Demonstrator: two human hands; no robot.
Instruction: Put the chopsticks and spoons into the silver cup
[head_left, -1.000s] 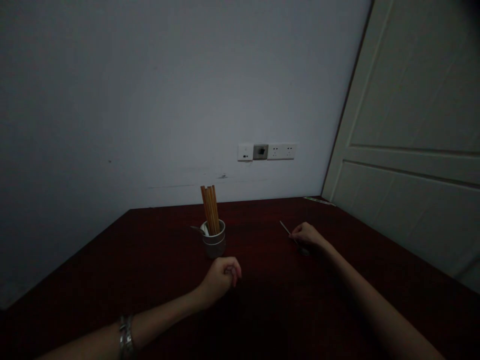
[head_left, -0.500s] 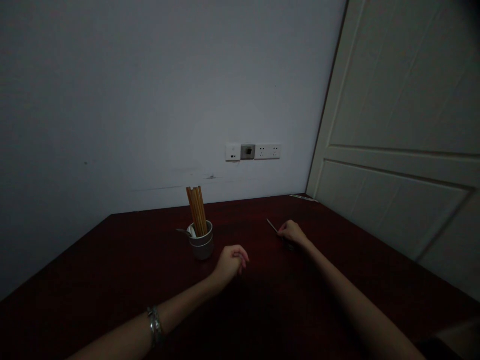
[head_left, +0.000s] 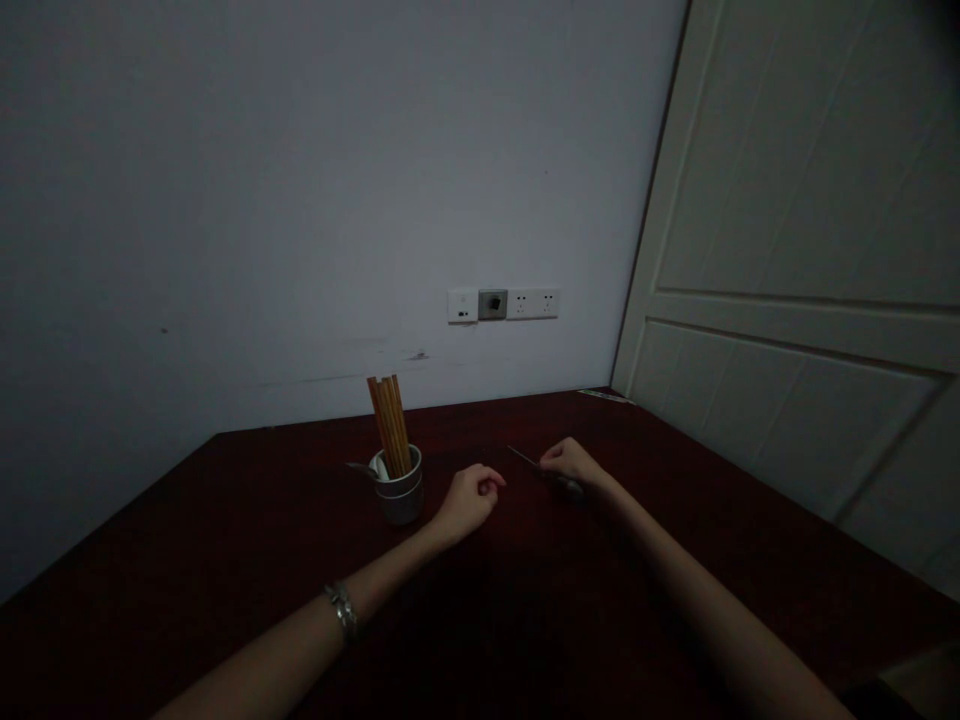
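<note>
My right hand (head_left: 571, 464) pinches a slim metal spoon (head_left: 523, 456) above the dark red table. Its thin handle points left towards my other hand, and the wider end shows dimly below my palm. To the left, my left hand (head_left: 469, 500) hovers over the table with loosely bent fingers, the index finger reaching out to the right, and nothing visible in it. Beside that hand stands a grey cup (head_left: 400, 498) with a bundle of wooden chopsticks (head_left: 391, 425) upright in it. A white spoon (head_left: 381, 467) and a metal handle (head_left: 361, 467) lean out over its left rim.
The dark red table (head_left: 247, 500) runs back to a pale wall (head_left: 300, 200) with a row of sockets (head_left: 532, 303). A white panelled door (head_left: 787, 280) borders the right side. A thin flat strip (head_left: 606, 396) lies at the back right corner.
My right hand has moved slightly left with the spoon, whose handle now reaches nearer my left hand. My left hand has risen a little, its index finger straighter.
</note>
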